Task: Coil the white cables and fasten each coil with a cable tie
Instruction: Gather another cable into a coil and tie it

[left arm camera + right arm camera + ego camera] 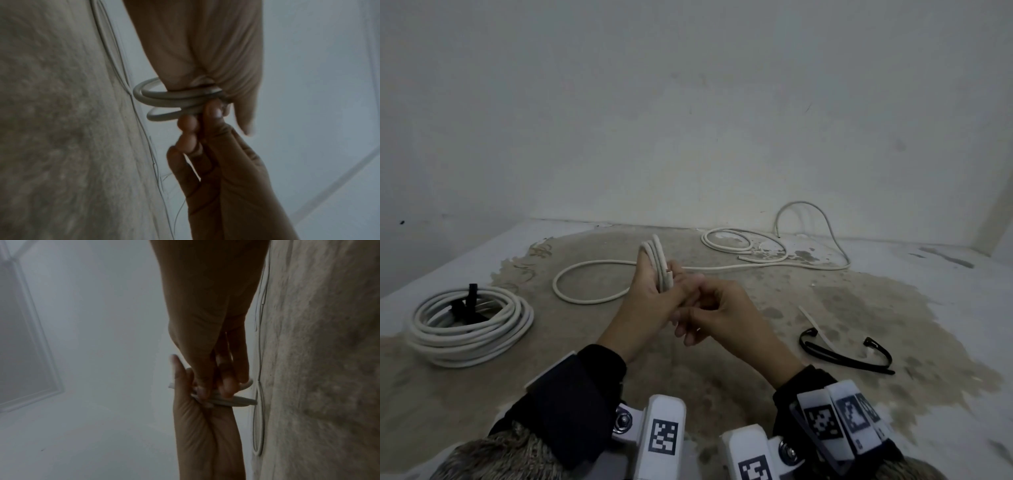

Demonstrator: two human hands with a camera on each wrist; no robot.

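A small coil of white cable (656, 256) stands upright in my left hand (650, 294), which grips its lower part. My right hand (717, 308) meets it from the right, and its curled fingertips (213, 112) pinch the coil's strands (174, 97) by the left palm. In the right wrist view the cable's cut end (244, 401) sticks out past the right fingers. The rest of this cable (592, 282) trails in a loop on the floor towards the far right. A finished coil (493, 329) with a black cable tie (469, 301) lies at left.
Black cable ties (839, 354) and a white one (814, 324) lie on the floor to the right. More loose cable (729, 244) curls by the back wall (688, 120). The stained concrete floor (756, 359) stretches between the coils.
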